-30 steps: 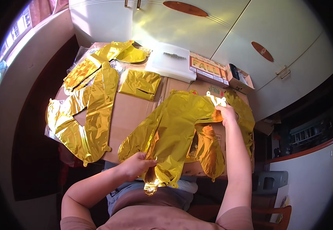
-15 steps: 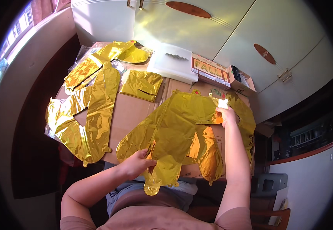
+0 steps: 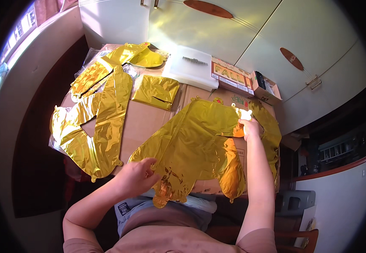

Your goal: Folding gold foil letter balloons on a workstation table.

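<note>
A large flat gold foil balloon (image 3: 191, 139) lies spread over the right half of the cardboard and hangs past its near edge. Pinched on its far right corner, my right hand (image 3: 251, 128) holds the shiny foil between thumb and fingers. At the balloon's near left side is my left hand (image 3: 137, 177), with loosely bent fingers and nothing visible between them. Partly beneath the held foil, another gold foil piece (image 3: 232, 173) droops at the near right. More gold foil (image 3: 268, 130) lies to the right of my right forearm.
On the left lies a gold letter-shaped balloon (image 3: 111, 122). Behind it is more crumpled gold foil (image 3: 138, 57). A folded gold foil packet (image 3: 155, 92) rests on the cardboard (image 3: 143, 122). A white box (image 3: 190, 69), a printed box (image 3: 231, 78) and an open carton (image 3: 267, 88) line the back, before cabinets (image 3: 200, 33).
My left hand has let go of the balloon's near part and moved left and slightly up. The near foil now lies flatter. My right hand keeps its grip at the corner.
</note>
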### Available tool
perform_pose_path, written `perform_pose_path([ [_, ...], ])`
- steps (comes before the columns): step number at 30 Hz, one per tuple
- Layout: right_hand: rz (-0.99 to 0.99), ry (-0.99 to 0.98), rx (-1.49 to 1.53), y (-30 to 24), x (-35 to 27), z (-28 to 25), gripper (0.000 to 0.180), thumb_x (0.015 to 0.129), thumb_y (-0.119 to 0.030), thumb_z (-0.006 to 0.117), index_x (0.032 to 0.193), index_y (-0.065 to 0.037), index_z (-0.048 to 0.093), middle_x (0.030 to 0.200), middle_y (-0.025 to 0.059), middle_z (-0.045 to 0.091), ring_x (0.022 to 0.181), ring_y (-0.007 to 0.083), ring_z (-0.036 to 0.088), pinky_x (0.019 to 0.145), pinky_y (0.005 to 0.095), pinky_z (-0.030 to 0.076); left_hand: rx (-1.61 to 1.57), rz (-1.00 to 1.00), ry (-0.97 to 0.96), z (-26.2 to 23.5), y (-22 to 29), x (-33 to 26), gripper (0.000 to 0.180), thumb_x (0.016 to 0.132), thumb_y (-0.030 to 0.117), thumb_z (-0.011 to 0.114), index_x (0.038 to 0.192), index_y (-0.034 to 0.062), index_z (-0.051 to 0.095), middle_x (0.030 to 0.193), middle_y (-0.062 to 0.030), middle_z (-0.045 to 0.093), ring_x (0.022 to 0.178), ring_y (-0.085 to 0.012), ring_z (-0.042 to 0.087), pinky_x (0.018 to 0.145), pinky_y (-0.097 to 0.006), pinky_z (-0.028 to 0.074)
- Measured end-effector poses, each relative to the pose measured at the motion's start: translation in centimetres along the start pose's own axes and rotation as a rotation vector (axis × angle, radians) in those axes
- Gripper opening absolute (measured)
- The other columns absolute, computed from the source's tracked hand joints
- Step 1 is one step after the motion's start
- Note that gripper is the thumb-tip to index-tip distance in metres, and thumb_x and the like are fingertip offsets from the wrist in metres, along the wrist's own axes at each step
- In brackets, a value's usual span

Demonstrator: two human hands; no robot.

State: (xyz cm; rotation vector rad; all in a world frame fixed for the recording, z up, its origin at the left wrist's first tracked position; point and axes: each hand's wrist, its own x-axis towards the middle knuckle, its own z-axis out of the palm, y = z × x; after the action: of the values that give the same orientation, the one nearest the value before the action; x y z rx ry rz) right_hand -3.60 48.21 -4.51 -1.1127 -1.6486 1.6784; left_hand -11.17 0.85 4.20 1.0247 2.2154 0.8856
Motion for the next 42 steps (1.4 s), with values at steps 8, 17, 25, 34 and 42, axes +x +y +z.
perform_pose_path([
  [8, -0.024, 0.055, 0.043, -1.0, -1.1, 1.2, 0.020, 0.075, 0.009, 0.063, 0.094, 0.002, 0.062, 0.079, 0.0058, 0.063, 0.060, 0.0135, 0.057, 0.055, 0.0268, 0.043, 0.320, 0.129, 0.303, -1.9, -2.7, -0.1, 0.053, 0.072, 0.024, 0.074, 0.118, 0.0022, 0.057, 0.120, -0.0168, 0.056, 0.115, -0.0360, 0.051, 0.098, -0.043, 0.041],
  [17, 0.017, 0.056, -0.081, -0.9, -0.8, 1.4, 0.030, 0.075, 0.005, 0.068, 0.105, 0.001, 0.065, 0.097, 0.0069, 0.068, 0.084, 0.0160, 0.063, 0.078, 0.0290, 0.046, 0.420, 0.262, 0.305, 0.6, -3.4, -1.0, 0.056, 0.071, 0.026, 0.075, 0.118, 0.0000, 0.058, 0.125, -0.0176, 0.052, 0.118, -0.0363, 0.047, 0.099, -0.044, 0.040],
  [25, -0.024, 0.053, -0.061, -0.1, 0.4, 1.2, 0.030, 0.075, 0.006, 0.067, 0.105, 0.003, 0.065, 0.098, 0.0084, 0.068, 0.085, 0.0182, 0.063, 0.079, 0.0300, 0.046, 0.387, 0.298, 0.322, 0.8, -1.9, 0.3, 0.055, 0.074, 0.028, 0.074, 0.118, -0.0001, 0.058, 0.125, -0.0180, 0.053, 0.118, -0.0376, 0.048, 0.100, -0.047, 0.040],
  [34, -0.055, 0.049, -0.067, 0.3, 0.6, 1.1, 0.030, 0.073, 0.008, 0.066, 0.103, 0.003, 0.064, 0.096, 0.0084, 0.068, 0.085, 0.0187, 0.063, 0.080, 0.0304, 0.046, 0.453, 0.662, 0.206, 5.2, -1.7, 6.2, 0.054, 0.082, 0.033, 0.070, 0.124, 0.0037, 0.057, 0.135, -0.0186, 0.049, 0.133, -0.0369, 0.039, 0.111, -0.051, 0.030],
  [42, -0.028, 0.034, -0.066, -0.6, -0.3, 1.6, 0.029, 0.072, 0.008, 0.067, 0.101, 0.002, 0.064, 0.093, 0.0079, 0.067, 0.081, 0.0173, 0.063, 0.075, 0.0297, 0.047, 0.363, 0.645, 0.186, 5.1, -2.3, 6.3, 0.052, 0.080, 0.029, 0.070, 0.122, 0.0017, 0.057, 0.130, -0.0202, 0.050, 0.131, -0.0396, 0.041, 0.110, -0.052, 0.032],
])
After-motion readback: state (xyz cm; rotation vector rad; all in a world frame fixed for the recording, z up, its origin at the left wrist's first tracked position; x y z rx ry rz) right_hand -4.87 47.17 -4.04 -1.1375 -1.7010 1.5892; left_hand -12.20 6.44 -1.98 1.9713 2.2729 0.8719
